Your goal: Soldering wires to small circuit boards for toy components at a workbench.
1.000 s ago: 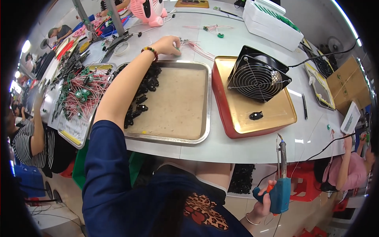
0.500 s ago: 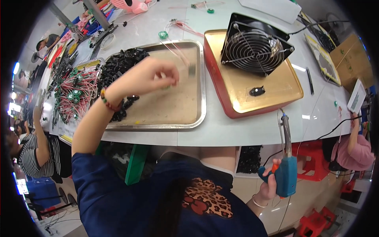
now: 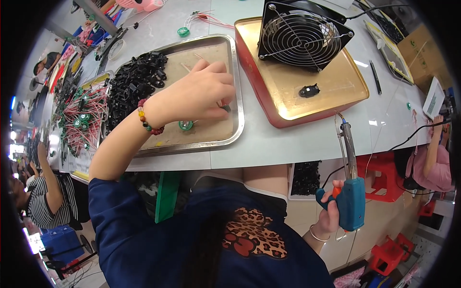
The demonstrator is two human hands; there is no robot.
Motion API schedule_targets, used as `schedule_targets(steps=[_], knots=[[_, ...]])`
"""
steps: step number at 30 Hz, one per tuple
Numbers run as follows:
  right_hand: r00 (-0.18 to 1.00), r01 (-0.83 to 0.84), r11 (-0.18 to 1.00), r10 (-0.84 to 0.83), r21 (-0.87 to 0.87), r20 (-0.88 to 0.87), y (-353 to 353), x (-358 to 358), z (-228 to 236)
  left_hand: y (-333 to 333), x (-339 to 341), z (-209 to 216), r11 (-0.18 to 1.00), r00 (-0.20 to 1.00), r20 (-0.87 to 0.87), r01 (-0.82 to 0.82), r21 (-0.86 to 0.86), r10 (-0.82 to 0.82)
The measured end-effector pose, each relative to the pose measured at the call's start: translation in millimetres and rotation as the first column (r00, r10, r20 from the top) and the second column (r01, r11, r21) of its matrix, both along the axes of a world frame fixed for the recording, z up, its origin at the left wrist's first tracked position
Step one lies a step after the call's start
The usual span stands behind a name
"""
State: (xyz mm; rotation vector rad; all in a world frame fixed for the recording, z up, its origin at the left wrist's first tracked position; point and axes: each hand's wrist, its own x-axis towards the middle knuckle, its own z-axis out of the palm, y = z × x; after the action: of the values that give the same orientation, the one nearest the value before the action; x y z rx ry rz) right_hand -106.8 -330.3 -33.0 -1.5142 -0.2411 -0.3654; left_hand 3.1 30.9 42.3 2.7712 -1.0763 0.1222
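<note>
My left hand (image 3: 204,93), a beaded bracelet at its wrist, is over the metal tray (image 3: 239,103). Its fingers are curled together around something mostly hidden; a small dark piece shows by the fingertips. Thin pale wires (image 3: 186,68) stick out beyond the knuckles. Below the palm lies a round green part (image 3: 186,125). A heap of black plastic parts (image 3: 137,84) fills the tray's left side. Near the table's front edge, my right hand (image 3: 330,213) grips a blue soldering gun (image 3: 352,204) by its handle, fingers at the orange trigger, tip pointing up.
A red-and-gold tin (image 3: 288,108) carries a black fan (image 3: 305,41) and a small black part (image 3: 309,90). Left is a tray of red-wired green parts (image 3: 81,117). A black pen (image 3: 375,77) lies at right. Red stools (image 3: 384,177) and other people are nearby.
My left hand has come down and right over the tray, its fingers closing near the wires' dark end. The soldering gun stays in my right hand. The view has shifted slightly.
</note>
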Motion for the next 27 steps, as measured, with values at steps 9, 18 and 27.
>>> schedule_targets(steps=[9, 18, 27], knots=[[0.999, 0.018, 0.998, -0.016, 0.063, -0.041, -0.8, 0.7, 1.0, 11.9, 14.5, 28.0, 0.931, 0.903, -0.417, -0.058, -0.361, -0.105], [0.998, 0.024, 1.0, -0.024, 0.01, -0.064, -0.1, 0.6, 5.5, -28.5, 39.6, 53.3, 0.869, 0.782, -0.602, -0.177, -0.462, -0.161], [0.996, 0.023, 0.998, -0.017, 0.061, -0.089, -8.5, -3.8, 2.9, -64.8, 49.3, 40.3, 0.888, 0.891, -0.453, -0.229, -0.398, 0.027]])
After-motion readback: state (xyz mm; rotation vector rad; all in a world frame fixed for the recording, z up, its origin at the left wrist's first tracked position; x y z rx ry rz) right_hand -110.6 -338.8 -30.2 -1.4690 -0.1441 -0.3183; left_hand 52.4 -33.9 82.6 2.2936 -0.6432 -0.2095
